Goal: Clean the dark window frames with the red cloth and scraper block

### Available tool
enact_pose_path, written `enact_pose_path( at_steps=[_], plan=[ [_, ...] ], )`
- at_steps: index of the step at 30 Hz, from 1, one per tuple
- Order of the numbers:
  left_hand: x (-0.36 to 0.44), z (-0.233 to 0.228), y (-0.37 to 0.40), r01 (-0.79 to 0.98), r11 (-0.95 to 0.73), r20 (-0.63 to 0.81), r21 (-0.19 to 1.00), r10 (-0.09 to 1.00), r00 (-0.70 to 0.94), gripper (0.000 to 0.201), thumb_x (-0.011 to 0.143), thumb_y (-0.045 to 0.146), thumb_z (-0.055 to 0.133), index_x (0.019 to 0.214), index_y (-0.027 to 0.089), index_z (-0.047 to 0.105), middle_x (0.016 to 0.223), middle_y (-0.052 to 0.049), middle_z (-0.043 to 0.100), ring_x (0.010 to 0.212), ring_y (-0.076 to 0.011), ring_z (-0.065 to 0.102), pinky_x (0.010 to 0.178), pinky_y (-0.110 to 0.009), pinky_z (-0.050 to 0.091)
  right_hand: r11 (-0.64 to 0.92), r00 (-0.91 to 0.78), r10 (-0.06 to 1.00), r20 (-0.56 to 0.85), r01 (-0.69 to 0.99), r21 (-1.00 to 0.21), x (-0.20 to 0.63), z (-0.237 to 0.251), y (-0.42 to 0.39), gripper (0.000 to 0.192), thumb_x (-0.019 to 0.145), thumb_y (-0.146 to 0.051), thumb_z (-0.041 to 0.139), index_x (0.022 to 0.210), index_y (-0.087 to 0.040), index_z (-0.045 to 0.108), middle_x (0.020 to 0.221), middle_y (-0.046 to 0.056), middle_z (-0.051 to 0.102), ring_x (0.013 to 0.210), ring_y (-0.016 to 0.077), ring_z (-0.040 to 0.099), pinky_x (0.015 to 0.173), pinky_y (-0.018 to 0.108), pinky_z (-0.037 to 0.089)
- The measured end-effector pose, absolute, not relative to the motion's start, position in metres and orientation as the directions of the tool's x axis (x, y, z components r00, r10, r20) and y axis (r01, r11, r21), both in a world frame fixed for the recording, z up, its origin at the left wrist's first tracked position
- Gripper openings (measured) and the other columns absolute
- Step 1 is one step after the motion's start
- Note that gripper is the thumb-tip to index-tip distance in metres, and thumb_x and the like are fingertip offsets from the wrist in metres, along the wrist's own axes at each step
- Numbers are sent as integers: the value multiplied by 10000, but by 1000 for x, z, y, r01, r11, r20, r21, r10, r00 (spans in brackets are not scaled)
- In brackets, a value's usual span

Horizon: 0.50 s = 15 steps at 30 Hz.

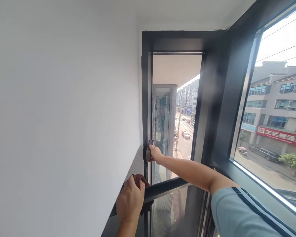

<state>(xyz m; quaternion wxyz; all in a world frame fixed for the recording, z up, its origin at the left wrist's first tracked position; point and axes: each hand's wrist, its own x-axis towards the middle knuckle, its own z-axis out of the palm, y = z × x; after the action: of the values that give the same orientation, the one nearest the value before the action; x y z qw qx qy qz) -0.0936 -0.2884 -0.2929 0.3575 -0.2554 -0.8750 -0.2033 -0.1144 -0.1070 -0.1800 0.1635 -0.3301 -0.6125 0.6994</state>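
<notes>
Window handle [149, 150] mounted on dark frame [146, 98] at left edge of narrow side casement, just beside white wall [64, 115]. Gripped by right hand [155, 153], fingers curled shut around it, arm stretched across from lower right in pale blue sleeve [239, 210]. Little room left of handle: wall meets frame directly. Open glass pane [174, 108] to its right, street far below beyond it. Lower down, left hand [130, 200] clamped on horizontal crossbar [166, 187], fingers pressed together over brownish-red cloth [140, 179] bunched against bar. Hands near each other, apart. Large fixed window [273, 115] along right side.
</notes>
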Motion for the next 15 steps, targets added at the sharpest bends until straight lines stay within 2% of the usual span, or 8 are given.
enact_pose_path(
  at_steps=[3, 5, 8, 11, 15],
  plan=[
    [-94, -294, -287, 601, 782, 757, 167, 289, -586, 365, 913, 353, 354, 988, 103, 608, 760, -99, 670, 687, -217, 637, 636, -315, 401, -259, -712, 534, -457, 377, -889, -104, -246, -115, 139, 900, -254, 462, 871, -133, 523, 670, 54, 555, 622, 189, 607, 540, 320, 539],
    [-94, -294, -287, 609, 775, 761, 170, 289, -580, 356, 913, 348, 357, 966, 105, 611, 754, -100, 669, 698, -217, 639, 642, -313, 403, -270, -704, 481, -522, 448, -852, -105, -260, -111, 155, 912, -223, 406, 879, -116, 513, 670, 72, 558, 618, 210, 616, 517, 352, 535],
    [-94, -293, -287, 628, 755, 757, 189, 296, -583, 333, 906, 340, 376, 954, 108, 611, 771, -97, 678, 715, -212, 643, 648, -308, 408, -256, -734, 467, -493, 422, -870, -112, -244, -93, 169, 928, -224, 337, 902, -138, 481, 673, 52, 545, 584, 197, 607, 512, 373, 537],
    [-94, -292, -287, 636, 747, 753, 195, 301, -584, 339, 902, 342, 386, 984, 102, 610, 767, -91, 678, 721, -209, 646, 652, -305, 410, -220, -782, 477, -401, 335, -916, -121, -225, -71, 94, 901, -233, 411, 903, -163, 475, 678, 24, 532, 577, 176, 601, 562, 387, 555],
    [-90, -290, -287, 628, 749, 759, 211, 280, -588, 341, 900, 358, 386, 970, 117, 619, 759, -81, 676, 711, -207, 644, 651, -310, 406, -185, -778, 478, -408, 365, -912, -129, -249, -54, 58, 856, -179, 460, 880, -148, 502, 662, 25, 527, 565, 176, 593, 580, 398, 559]
  ],
)
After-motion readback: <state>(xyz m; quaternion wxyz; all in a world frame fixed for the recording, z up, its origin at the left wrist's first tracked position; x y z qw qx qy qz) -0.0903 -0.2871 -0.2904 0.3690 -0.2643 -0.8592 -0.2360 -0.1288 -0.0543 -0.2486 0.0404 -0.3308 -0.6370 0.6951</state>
